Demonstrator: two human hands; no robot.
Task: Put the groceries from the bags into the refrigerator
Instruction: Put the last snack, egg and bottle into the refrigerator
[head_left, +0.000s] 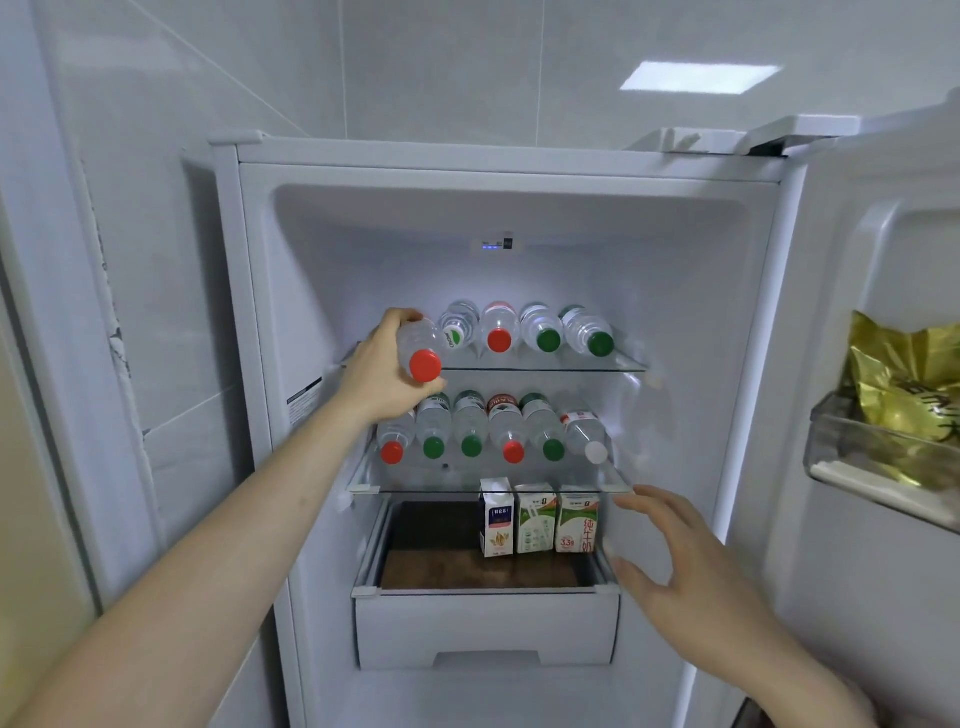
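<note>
- The left hand (382, 371) is gripping a clear water bottle (422, 345) with a red cap, carrying it on its side with the cap facing outward — the same way every bottle in the refrigerator (509, 171) is lying, presumably so that it slots into the row without rolling.
- The bottle is hanging at the left end of the upper glass shelf (631, 368), just beside the four bottles (524, 327) already lying there; judging by the gap at that end, this is the spot it is heading for.
- The left grip is wrapping the bottle's body from the left and underneath, fingers curled round it, while the forearm is reaching up and forward from the lower left.
- The right hand (675, 566) is hovering near the right front corner of the lower glass shelf (363, 488), fingers spread and loosely bent, holding nothing — it looks to be standing by.
- Six bottles (491, 434) are filling the lower shelf, caps forward, and three milk cartons (537, 517) are standing upright in the drawer (483, 629) below.
- A golden bag (904, 395) is sitting in the door bin (831, 447) at the right.
</note>
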